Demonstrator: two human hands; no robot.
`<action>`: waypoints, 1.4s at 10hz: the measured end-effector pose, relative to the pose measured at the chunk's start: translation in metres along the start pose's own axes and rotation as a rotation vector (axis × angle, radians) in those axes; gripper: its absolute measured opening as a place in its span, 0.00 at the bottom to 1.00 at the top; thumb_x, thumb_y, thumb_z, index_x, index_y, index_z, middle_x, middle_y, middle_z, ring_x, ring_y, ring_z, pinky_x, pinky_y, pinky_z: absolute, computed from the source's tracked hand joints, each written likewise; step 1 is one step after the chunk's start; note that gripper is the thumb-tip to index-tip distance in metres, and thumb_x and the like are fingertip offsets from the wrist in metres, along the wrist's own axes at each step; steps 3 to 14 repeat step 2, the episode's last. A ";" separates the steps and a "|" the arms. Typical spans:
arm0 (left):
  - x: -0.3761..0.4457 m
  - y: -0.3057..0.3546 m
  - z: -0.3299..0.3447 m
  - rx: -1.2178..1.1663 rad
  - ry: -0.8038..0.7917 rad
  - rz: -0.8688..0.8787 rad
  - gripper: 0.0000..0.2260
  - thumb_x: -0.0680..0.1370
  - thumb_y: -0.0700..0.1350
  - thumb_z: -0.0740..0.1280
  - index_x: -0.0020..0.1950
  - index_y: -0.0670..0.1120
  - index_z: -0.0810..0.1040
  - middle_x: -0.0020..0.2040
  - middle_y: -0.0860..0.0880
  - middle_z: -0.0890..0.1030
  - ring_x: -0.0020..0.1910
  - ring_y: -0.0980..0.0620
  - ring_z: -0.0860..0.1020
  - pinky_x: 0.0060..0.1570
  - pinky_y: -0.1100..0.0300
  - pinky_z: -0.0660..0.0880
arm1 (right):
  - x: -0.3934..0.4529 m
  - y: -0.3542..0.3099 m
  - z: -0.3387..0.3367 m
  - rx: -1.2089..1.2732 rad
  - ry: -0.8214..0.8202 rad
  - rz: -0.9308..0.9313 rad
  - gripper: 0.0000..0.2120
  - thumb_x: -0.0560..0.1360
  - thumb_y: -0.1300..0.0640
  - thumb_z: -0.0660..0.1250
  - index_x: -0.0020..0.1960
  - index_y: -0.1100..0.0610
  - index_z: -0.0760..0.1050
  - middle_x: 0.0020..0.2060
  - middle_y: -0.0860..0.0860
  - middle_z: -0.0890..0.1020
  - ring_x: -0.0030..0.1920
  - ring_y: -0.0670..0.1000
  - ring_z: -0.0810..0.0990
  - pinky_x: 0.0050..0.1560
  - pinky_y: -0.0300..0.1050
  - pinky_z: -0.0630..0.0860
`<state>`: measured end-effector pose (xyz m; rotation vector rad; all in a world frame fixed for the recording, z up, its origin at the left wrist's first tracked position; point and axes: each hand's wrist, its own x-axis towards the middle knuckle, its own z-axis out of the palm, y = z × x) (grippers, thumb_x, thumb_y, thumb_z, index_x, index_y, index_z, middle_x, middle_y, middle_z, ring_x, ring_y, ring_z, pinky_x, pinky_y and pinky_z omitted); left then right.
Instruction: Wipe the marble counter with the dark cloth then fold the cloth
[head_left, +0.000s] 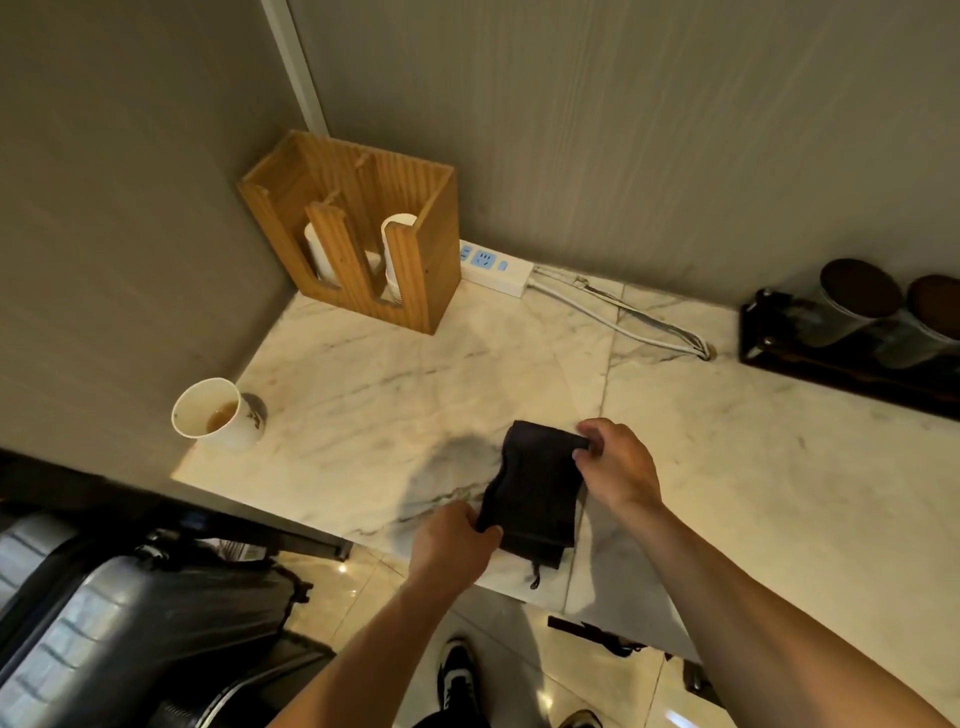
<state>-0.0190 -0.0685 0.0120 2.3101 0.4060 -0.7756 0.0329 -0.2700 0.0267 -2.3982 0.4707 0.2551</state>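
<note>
The dark cloth (535, 488) is a narrow doubled-over strip, lifted slightly above the marble counter (389, 395) near its front edge. My left hand (457, 540) pinches the strip's near left corner. My right hand (618, 462) pinches its far right corner between thumb and fingers. A short loop or tag hangs from the cloth's near end over the counter edge.
A paper cup (218, 413) with brown liquid stands at the counter's left edge. A wooden cup dispenser (358, 234) sits in the back corner, a white power strip (493, 265) with cables beside it. A dark tray with jars (852, 332) is at the right. A bin with a black bag (156, 613) stands on the floor.
</note>
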 end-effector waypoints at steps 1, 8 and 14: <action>-0.002 0.005 -0.012 0.130 0.074 0.020 0.10 0.73 0.58 0.65 0.39 0.53 0.74 0.33 0.54 0.76 0.32 0.57 0.73 0.29 0.61 0.65 | -0.016 0.004 -0.017 0.097 0.071 -0.033 0.14 0.77 0.56 0.64 0.62 0.52 0.75 0.59 0.51 0.78 0.58 0.50 0.76 0.59 0.45 0.72; -0.008 0.013 -0.021 0.145 0.122 0.030 0.11 0.75 0.58 0.61 0.43 0.51 0.74 0.36 0.52 0.78 0.34 0.54 0.74 0.32 0.58 0.69 | -0.027 0.011 -0.030 0.096 0.133 -0.069 0.15 0.77 0.55 0.63 0.63 0.52 0.74 0.60 0.52 0.77 0.59 0.51 0.76 0.60 0.45 0.72; -0.008 0.013 -0.021 0.145 0.122 0.030 0.11 0.75 0.58 0.61 0.43 0.51 0.74 0.36 0.52 0.78 0.34 0.54 0.74 0.32 0.58 0.69 | -0.027 0.011 -0.030 0.096 0.133 -0.069 0.15 0.77 0.55 0.63 0.63 0.52 0.74 0.60 0.52 0.77 0.59 0.51 0.76 0.60 0.45 0.72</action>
